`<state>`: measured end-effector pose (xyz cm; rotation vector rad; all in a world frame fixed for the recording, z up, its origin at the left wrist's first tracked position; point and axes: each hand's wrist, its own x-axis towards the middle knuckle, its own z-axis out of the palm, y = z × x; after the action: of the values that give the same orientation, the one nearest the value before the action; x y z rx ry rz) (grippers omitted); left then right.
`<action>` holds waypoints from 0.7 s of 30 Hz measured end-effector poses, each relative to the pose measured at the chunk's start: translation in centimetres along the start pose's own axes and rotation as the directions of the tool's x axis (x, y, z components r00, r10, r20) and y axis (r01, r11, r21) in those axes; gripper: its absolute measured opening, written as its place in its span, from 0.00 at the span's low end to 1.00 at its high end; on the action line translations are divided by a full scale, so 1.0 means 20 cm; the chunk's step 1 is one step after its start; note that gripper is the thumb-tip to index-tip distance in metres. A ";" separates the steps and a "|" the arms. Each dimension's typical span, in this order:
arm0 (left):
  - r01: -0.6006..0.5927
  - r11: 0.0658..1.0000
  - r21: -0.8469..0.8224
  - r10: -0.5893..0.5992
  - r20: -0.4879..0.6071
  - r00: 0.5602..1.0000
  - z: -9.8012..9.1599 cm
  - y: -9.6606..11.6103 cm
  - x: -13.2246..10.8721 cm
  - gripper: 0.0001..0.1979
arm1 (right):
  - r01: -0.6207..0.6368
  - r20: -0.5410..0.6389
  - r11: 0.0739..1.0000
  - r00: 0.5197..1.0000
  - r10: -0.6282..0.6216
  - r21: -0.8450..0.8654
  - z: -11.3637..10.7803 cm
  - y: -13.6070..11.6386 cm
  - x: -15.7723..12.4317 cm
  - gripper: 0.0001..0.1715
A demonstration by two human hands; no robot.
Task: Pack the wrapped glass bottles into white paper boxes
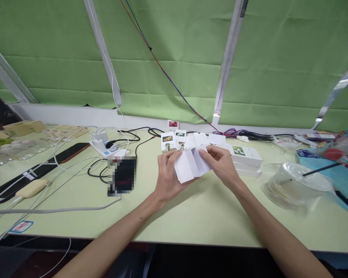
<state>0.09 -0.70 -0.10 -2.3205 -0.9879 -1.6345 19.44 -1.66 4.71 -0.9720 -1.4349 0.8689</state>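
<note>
Between both hands, above the table, is a folded white paperboard box (188,166) with its panels spread and a crease down the middle. My left hand (168,175) grips its left side, thumb on the near panel and fingers behind. On the right edge, my right hand (220,160) pinches a flap between thumb and fingers. Just behind lie small printed picture cards (167,139) and more white pieces, partly hidden by the hands. A stack of white boxes (246,156) with a picture on the top one stands right of my right hand.
A power strip (108,148) with plugs and tangled cables lies left, near a pixelated dark device (124,175) and a pale yellow case (31,188). A lidded plastic container (300,181) in a bag stands right, beside a blue sheet (321,170). Green blinds hang behind the table (191,227).
</note>
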 end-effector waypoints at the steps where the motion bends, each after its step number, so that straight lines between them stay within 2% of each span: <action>1: 0.000 1.000 -0.001 0.000 -0.002 1.000 0.00 0.00 0.00 0.45 | 0.005 0.008 1.000 1.000 -0.005 -0.003 0.00 0.00 0.00 0.20; 21: -0.040 0.997 -0.070 0.039 -0.025 0.999 0.00 -0.01 0.00 0.45 | 0.027 0.002 1.000 1.000 -0.027 0.001 0.01 0.06 0.00 0.20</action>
<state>0.00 -0.53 -0.13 -2.3441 -0.8878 -1.7040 19.36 -1.12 3.55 -0.9493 -1.4461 0.8502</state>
